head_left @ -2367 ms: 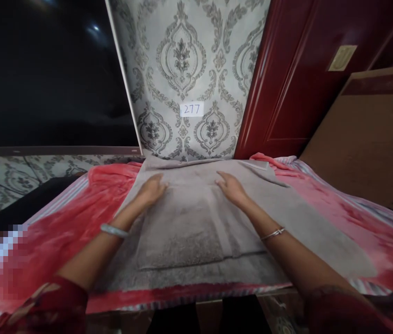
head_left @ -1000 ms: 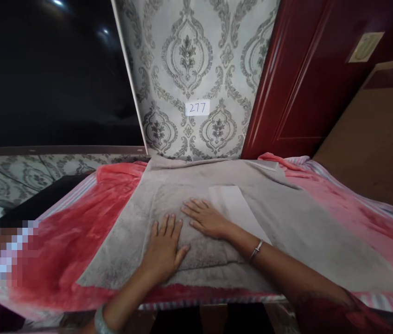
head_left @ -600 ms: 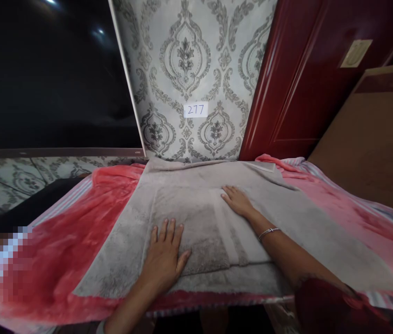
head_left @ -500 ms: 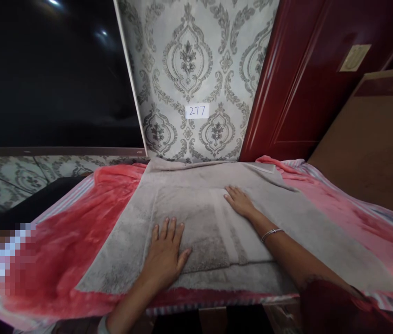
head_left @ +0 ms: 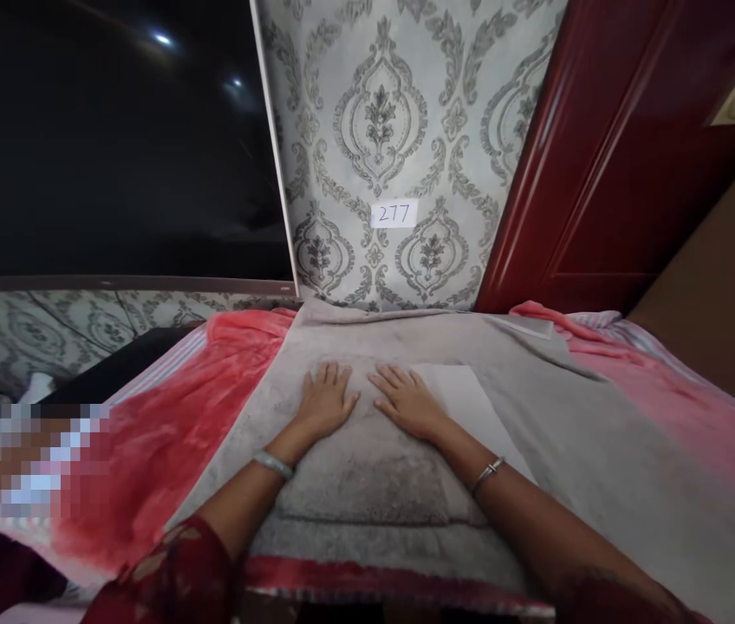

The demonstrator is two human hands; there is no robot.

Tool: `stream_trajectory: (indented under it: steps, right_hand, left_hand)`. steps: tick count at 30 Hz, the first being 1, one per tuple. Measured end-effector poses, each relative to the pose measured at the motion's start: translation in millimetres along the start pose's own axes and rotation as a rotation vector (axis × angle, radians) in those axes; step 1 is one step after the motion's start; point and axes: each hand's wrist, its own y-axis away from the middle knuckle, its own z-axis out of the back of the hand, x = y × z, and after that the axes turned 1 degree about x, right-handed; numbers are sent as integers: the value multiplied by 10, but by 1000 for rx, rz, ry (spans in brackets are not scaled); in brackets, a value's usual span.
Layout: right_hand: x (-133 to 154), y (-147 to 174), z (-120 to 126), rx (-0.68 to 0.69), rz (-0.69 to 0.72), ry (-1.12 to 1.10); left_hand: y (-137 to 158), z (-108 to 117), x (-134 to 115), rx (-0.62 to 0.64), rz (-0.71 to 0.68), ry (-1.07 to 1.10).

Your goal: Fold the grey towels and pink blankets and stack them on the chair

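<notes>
A grey plush towel (head_left: 374,472), folded into a flat rectangle, lies on a larger grey plush cloth (head_left: 588,459). My left hand (head_left: 326,403) rests palm down on the towel's far left part, its fingers spread. Close beside it, a short gap away, my right hand (head_left: 410,404) is laid flat on the towel's far part, fingers pointing forward and left. Neither hand grips anything. A paler smooth panel (head_left: 465,390) shows just right of my right hand.
Beneath the grey cloth is a red and pink plush blanket (head_left: 165,442) with a striped edge. Behind stand a large dark screen (head_left: 107,147), a patterned wall with a paper label (head_left: 394,213) reading 277, a dark red panel (head_left: 595,173) and a cardboard box (head_left: 718,286).
My left hand has slid forward across the towel. My right hand has moved left, closer to the left one. The view has shifted a little left.
</notes>
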Motion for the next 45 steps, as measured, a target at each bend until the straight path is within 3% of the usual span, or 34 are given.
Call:
stream_trajectory:
  steps: [4,10,17,21,26,30,35,39,45]
  right_hand:
    - [-275,-88,-30,-25,-106,21]
    - [-733,-53,42,-31,-351,60]
    - [-1006,288,-14,-115,-529,18]
    - [-1093,587,-19,-92,-583,14]
    - [-794,848,133,-65,-610,27]
    - [-115,883,162,-111,-357,-29]
    - [563,967,-127,-105,-75,-44]
    - [582,1066,-278,-106,-37,-42]
    - [202,1287,-228,-112,-136,-10]
  left_hand:
    - [2,-189,40,-65,0,-35]
    - [-20,-144,84,-14,36,31]
    - [-22,-120,108,-48,7,104]
    - [-18,-131,120,-50,2,116]
    - [-58,-33,113,-23,0,98]
    - [135,148,-30,27,-37,66]
    - [755,10,-244,30,-327,61]
    - [1009,-244,-238,-9,-343,53]
    - [1000,-351,-145,-112,-326,47]
